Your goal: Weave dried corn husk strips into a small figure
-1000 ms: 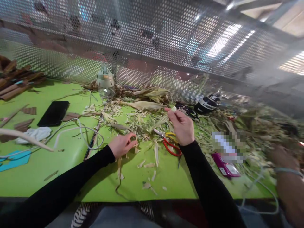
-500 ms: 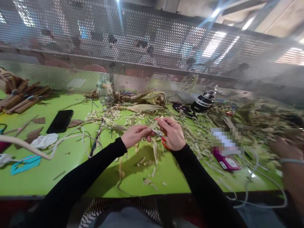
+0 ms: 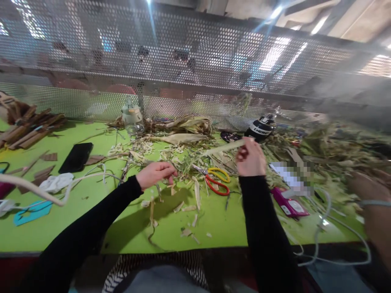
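Observation:
My right hand (image 3: 251,158) is raised over the scraps, its fingers closed on one end of a pale strip of corn husk (image 3: 224,147) that points left. My left hand (image 3: 155,175) hovers low over the table with fingers curled together; whether anything is in them is hidden. Between the two hands lie scissors (image 3: 210,179) with one red and one yellow handle loop, blades pointing left, untouched. Husk scraps (image 3: 197,193) are scattered around the scissors. Behind them rests a whole dried corn husk (image 3: 183,139).
A black phone (image 3: 76,158), a white cable (image 3: 88,175) and brown bundled sticks (image 3: 30,126) are on the left. Two bottles (image 3: 132,118) stand near the perforated metal screen (image 3: 189,73). At right are a magenta device (image 3: 288,203), heaped husks (image 3: 330,150) and another person's arm (image 3: 372,195).
The scissors have left my right hand and now lie on the table. That hand has moved right and up with the husk strip. My left hand has drawn back leftward.

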Available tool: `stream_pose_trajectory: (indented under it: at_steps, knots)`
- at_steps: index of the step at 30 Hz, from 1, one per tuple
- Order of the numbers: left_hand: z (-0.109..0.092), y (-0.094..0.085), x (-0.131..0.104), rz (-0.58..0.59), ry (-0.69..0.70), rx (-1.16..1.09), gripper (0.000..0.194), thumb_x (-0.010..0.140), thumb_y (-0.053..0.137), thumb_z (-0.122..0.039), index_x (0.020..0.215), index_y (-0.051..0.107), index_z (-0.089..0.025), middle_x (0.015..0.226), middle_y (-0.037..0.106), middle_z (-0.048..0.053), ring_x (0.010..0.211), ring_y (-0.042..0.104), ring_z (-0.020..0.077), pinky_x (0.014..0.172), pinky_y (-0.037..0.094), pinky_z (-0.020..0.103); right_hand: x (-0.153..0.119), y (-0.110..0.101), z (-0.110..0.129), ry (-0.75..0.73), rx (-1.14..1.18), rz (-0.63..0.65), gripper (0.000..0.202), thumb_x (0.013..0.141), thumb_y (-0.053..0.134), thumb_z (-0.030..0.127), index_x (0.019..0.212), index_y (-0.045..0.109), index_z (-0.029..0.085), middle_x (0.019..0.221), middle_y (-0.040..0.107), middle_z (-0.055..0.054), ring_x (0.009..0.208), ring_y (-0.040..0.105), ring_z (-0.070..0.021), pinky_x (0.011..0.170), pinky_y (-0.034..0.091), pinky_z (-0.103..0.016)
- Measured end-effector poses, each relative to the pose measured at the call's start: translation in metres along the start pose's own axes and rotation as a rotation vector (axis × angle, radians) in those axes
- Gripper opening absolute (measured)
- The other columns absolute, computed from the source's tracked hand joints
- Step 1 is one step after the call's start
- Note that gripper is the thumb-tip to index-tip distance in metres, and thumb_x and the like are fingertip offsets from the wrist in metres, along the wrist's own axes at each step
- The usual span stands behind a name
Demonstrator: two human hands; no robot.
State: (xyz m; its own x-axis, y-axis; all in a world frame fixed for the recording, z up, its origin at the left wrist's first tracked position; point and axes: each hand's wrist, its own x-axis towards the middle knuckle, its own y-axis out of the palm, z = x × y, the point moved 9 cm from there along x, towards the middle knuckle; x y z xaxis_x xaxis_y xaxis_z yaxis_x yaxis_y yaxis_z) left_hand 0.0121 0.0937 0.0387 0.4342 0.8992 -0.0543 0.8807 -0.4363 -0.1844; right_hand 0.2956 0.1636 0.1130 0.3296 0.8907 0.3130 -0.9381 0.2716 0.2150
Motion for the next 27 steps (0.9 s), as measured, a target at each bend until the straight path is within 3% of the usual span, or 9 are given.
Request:
stream_pose_trajectory:
  at_steps: [3,4,6,8,10,14,18,22,27]
  knots:
    - [0.01,-0.033,-0.002,-0.295,-0.028,-0.111,0.032,0.077,0.062,-0.042,0.091,0.064,-0.013,0.08,0.07,0.004,0.072,0.061,0.0127,0.071,0.045,0.027,0.0,-0.028,0.025,-0.189,-0.059,-0.201,0.031,0.068,0.068,0.049,0.074,0.054,0.022,0.058,0.043,0.006,0.046,0.032,-0.0068,0.042,0.023,-0.022]
    - [0.008,-0.033,-0.002,-0.336,-0.01,-0.153,0.035,0.074,0.067,-0.039,0.097,0.062,-0.013,0.09,0.07,0.006,0.075,0.061,0.0124,0.071,0.045,0.026,-0.009,-0.028,0.033,-0.268,-0.083,-0.241,0.03,0.069,0.068,0.047,0.077,0.056,0.021,0.062,0.047,0.005,0.047,0.036,-0.0073,0.044,0.027,-0.022]
    - [-0.003,-0.01,0.004,-0.239,0.009,-0.214,0.036,0.072,0.069,-0.04,0.096,0.063,-0.014,0.094,0.07,0.007,0.075,0.061,0.0122,0.069,0.046,0.026,-0.036,-0.008,0.046,-0.43,-0.205,-0.219,0.026,0.073,0.068,0.043,0.083,0.06,0.021,0.073,0.059,0.001,0.056,0.049,-0.0106,0.054,0.041,-0.026]
    - [-0.019,0.024,0.009,-0.08,0.043,-0.315,0.037,0.074,0.067,-0.047,0.09,0.066,-0.013,0.088,0.07,0.008,0.075,0.062,0.0127,0.069,0.046,0.025,-0.067,0.03,0.05,-0.544,-0.408,-0.054,0.018,0.078,0.065,0.04,0.083,0.064,0.022,0.081,0.067,-0.002,0.068,0.058,-0.0154,0.066,0.049,-0.032]
    - [-0.03,0.043,0.012,-0.049,0.043,-0.449,0.044,0.073,0.066,-0.053,0.092,0.067,-0.013,0.088,0.069,0.008,0.076,0.062,0.0126,0.069,0.047,0.025,-0.097,0.067,0.049,-0.656,-0.546,0.16,0.011,0.082,0.063,0.035,0.083,0.067,0.025,0.082,0.07,-0.003,0.072,0.062,-0.0181,0.07,0.05,-0.035]
    - [-0.027,0.035,0.012,-0.221,0.059,-0.641,0.044,0.067,0.07,-0.055,0.081,0.067,-0.013,0.073,0.064,0.002,0.063,0.056,0.008,0.064,0.046,0.022,-0.132,0.106,0.039,-0.824,-0.661,0.569,0.013,0.085,0.059,0.029,0.092,0.07,0.027,0.095,0.071,-0.006,0.088,0.065,-0.0213,0.082,0.049,-0.038]
    - [-0.006,0.012,0.013,-0.337,0.036,-0.611,0.038,0.068,0.072,-0.047,0.086,0.07,-0.014,0.081,0.067,0.002,0.065,0.055,0.007,0.059,0.044,0.019,-0.096,0.072,0.001,-0.587,-0.892,0.569,0.035,0.085,0.056,0.041,0.114,0.06,0.022,0.109,0.065,-0.012,0.093,0.062,-0.0247,0.08,0.05,-0.04]
    - [0.011,-0.007,0.019,-0.44,0.032,-0.65,0.029,0.064,0.077,-0.034,0.079,0.066,-0.013,0.077,0.065,0.0,0.058,0.049,0.0035,0.052,0.038,0.015,-0.068,0.015,-0.067,-0.231,-1.518,0.737,0.028,0.081,0.054,0.033,0.101,0.064,0.015,0.096,0.066,-0.015,0.09,0.062,-0.0297,0.082,0.047,-0.043]
    - [0.017,-0.009,0.023,-0.444,-0.006,-0.663,0.031,0.06,0.078,-0.031,0.073,0.056,-0.015,0.072,0.063,-0.001,0.06,0.055,0.007,0.051,0.039,0.017,-0.061,0.001,-0.085,-0.192,-1.595,0.819,0.039,0.076,0.054,0.027,0.11,0.061,0.009,0.102,0.065,-0.017,0.094,0.062,-0.0285,0.083,0.045,-0.037]
